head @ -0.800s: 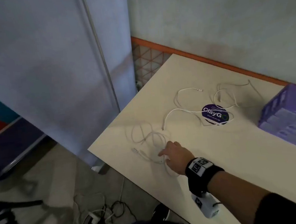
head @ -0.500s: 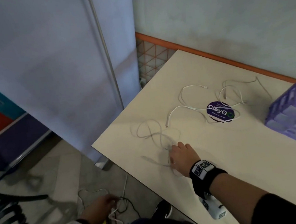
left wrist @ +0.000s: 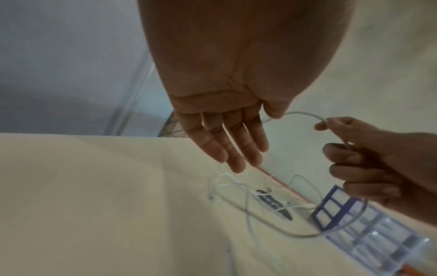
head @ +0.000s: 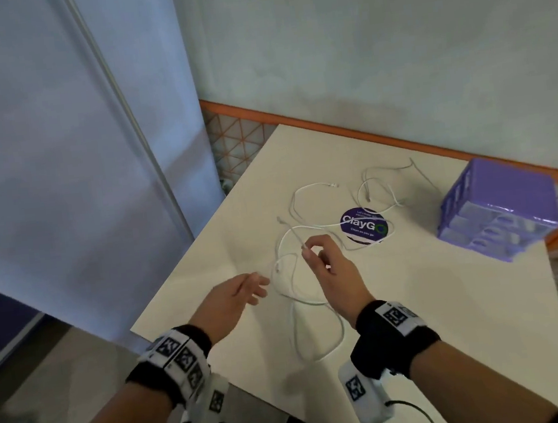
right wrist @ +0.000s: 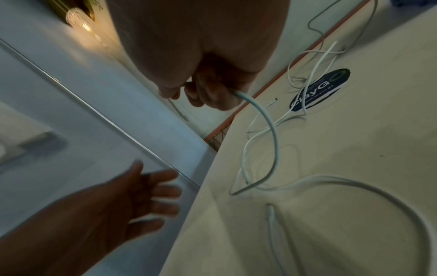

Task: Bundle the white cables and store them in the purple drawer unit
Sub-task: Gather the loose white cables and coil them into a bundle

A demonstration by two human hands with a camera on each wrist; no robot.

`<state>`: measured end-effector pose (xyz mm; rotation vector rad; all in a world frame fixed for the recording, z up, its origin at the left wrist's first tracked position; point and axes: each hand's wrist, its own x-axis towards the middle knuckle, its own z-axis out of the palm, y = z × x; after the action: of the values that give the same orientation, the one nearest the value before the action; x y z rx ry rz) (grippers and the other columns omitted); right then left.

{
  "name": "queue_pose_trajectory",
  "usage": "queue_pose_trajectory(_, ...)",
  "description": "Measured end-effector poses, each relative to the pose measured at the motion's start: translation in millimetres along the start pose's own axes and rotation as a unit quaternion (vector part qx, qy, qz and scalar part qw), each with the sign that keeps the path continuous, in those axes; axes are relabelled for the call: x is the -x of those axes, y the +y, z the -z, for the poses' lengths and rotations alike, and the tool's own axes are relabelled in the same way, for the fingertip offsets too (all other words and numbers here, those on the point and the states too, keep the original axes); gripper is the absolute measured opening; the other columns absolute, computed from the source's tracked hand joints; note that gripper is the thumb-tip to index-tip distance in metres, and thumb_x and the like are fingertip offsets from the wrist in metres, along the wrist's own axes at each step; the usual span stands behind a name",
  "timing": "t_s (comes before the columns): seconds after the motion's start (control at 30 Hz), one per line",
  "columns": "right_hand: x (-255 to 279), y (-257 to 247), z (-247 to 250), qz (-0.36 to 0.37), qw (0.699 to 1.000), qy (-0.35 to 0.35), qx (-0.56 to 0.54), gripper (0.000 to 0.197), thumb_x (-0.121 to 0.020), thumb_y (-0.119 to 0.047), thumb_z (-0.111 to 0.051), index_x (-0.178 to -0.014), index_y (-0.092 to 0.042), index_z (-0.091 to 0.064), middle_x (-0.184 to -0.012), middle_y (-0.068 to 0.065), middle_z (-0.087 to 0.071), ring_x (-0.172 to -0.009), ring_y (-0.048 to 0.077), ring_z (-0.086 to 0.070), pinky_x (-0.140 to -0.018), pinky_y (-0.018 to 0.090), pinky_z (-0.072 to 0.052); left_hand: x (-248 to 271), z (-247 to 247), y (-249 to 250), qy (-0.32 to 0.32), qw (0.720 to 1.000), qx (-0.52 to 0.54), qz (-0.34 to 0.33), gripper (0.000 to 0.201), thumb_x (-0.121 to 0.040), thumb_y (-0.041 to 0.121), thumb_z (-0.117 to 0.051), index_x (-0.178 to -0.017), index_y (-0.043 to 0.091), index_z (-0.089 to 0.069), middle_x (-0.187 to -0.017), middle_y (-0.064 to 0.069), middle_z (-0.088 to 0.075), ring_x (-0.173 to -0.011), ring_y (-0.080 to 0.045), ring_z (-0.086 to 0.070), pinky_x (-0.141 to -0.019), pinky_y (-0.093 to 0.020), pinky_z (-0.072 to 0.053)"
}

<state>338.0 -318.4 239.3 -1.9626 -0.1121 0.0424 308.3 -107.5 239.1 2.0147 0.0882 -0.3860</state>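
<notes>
Your right hand [head: 333,271] is raised above the table [head: 453,313], thumb and forefinger pinching a thin white cable [head: 314,302] near one end; the other fingers curl loosely beneath. The short end sticks up past your fingertips, while the long run droops in a smooth rubbery curve to the matte cream tabletop and loops there. Your left hand [head: 234,293] hovers just beside it over the table's near-left corner, palm up, fingers straight and spread, holding nothing. A second white cable [head: 376,185] lies farther back in slack curls, crossing a round glossy purple sticker [head: 363,226]. The purple drawer unit [head: 498,210], a boxy plastic piece with translucent drawer fronts and a gridded side, sits at the right near the orange-trimmed wall, well apart from both hands.
</notes>
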Motion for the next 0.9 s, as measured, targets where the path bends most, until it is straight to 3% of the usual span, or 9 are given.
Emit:
queue_pose_trajectory(0.1, 7, -7, -2, 0.019, 0.998, -0.041, -0.034, 0.006, -0.094, -0.037, -0.055, -0.096, -0.032, -0.057, -0.061, -0.008, -0.042, -0.056, 0.005, -0.04, -0.057, 0.016, -0.035, -17, -16, 36, -0.003, 0.997, 0.073, -0.011, 0.048, -0.097, 0.051, -0.028, -0.11, 0.026, -0.067, -0.097, 0.004, -0.073, -0.09, -0.012, -0.066, -0.081, -0.025, -0.05)
queue_pose_trajectory(0.2, 15, -2, -9, -0.014, 0.993, -0.104, -0.048, 0.007, -0.091, -0.038, -0.059, -0.089, -0.031, -0.059, -0.063, -0.014, -0.052, -0.057, 0.003, -0.042, -0.06, 0.017, -0.037, -29, -26, 54, -0.001, 0.982, 0.186, -0.022, 0.041, -0.1, 0.041, -0.032, -0.114, 0.019, -0.063, -0.095, -0.004, -0.072, -0.091, -0.018, -0.067, -0.08, -0.024, -0.054)
queue_pose_trajectory(0.33, 23, 12, 2, -0.131, 0.982, -0.133, -0.001, 0.05, -0.091, -0.06, -0.044, -0.071, -0.018, -0.063, -0.052, -0.004, -0.058, -0.05, 0.011, -0.054, -0.064, 0.028, -0.046, -44, -25, 59, 0.066, 0.942, 0.329, -0.012, 0.026, -0.102, 0.024, -0.036, -0.108, 0.011, -0.057, -0.069, 0.0, -0.068, -0.08, -0.022, -0.064, -0.077, -0.03, -0.054)
queue_pose_trajectory(0.43, 24, 34, 21, -0.174, 0.976, -0.115, 0.069, 0.069, -0.091, -0.067, -0.032, -0.06, -0.014, -0.063, -0.054, 0.004, -0.064, -0.06, 0.019, -0.064, -0.072, 0.032, -0.047, -56, -10, 58, 0.113, 0.909, 0.402, -0.009, 0.022, -0.102, 0.017, -0.035, -0.114, 0.009, -0.052, -0.069, -0.004, -0.055, -0.066, -0.019, -0.064, -0.078, -0.037, -0.055)
queue_pose_trajectory(0.57, 14, 57, 40, -0.199, 0.946, -0.123, 0.226, 0.065, -0.094, -0.062, -0.027, -0.055, -0.019, -0.055, -0.055, -0.005, -0.058, -0.061, 0.02, -0.058, -0.076, 0.033, -0.047, -70, 7, 53, 0.159, 0.884, 0.44, -0.002, 0.02, -0.102, 0.013, -0.033, -0.105, 0.018, -0.052, -0.057, 0.004, -0.047, -0.046, -0.009, -0.045, -0.064, -0.031, -0.055)
queue_pose_trajectory(0.67, 3, 71, 52, -0.225, 0.897, -0.186, 0.332, 0.043, -0.096, -0.044, -0.034, -0.071, -0.018, -0.057, -0.071, -0.005, -0.063, -0.069, 0.023, -0.064, -0.069, 0.03, -0.047, -78, 15, 49, 0.199, 0.876, 0.439, 0.023, 0.019, -0.102, 0.026, -0.036, -0.104, 0.023, -0.054, -0.048, 0.009, -0.035, -0.041, -0.007, -0.031, -0.048, -0.022, -0.04)
queue_pose_trajectory(0.77, -11, 74, 54, -0.183, 0.905, -0.167, 0.347, 0.021, -0.09, -0.039, -0.05, -0.083, -0.021, -0.056, -0.093, 0.001, -0.064, -0.083, 0.023, -0.06, -0.076, 0.033, -0.047, -79, 13, 45, 0.173, 0.909, 0.378, 0.036, 0.024, -0.099, 0.043, -0.036, -0.101, 0.028, -0.055, -0.051, 0.009, -0.024, -0.043, -0.009, -0.023, -0.045, -0.022, -0.029)
queue_pose_trajectory(0.83, -26, 69, 53, -0.094, 0.928, -0.104, 0.346, 0.012, -0.086, -0.032, -0.059, -0.093, -0.022, -0.059, -0.101, 0.001, -0.06, -0.098, 0.022, -0.056, -0.082, 0.034, -0.047, -78, 7, 44, 0.151, 0.919, 0.363, 0.036, 0.024, -0.1, 0.037, -0.036, -0.101, 0.025, -0.057, -0.052, 0.009, -0.025, -0.044, -0.009, -0.023, -0.047, -0.022, -0.029)
queue_pose_trajectory(0.9, -45, 68, 53, 0.0, 0.924, -0.046, 0.381, 0.022, -0.082, -0.021, -0.062, -0.105, -0.019, -0.063, -0.108, 0.003, -0.058, -0.109, 0.025, -0.05, -0.088, 0.037, -0.044, -78, 2, 43, 0.139, 0.913, 0.381, 0.048, 0.022, -0.101, 0.03, -0.036, -0.099, 0.02, -0.056, -0.058, 0.006, -0.035, -0.043, -0.007, -0.029, -0.048, -0.02, -0.034)
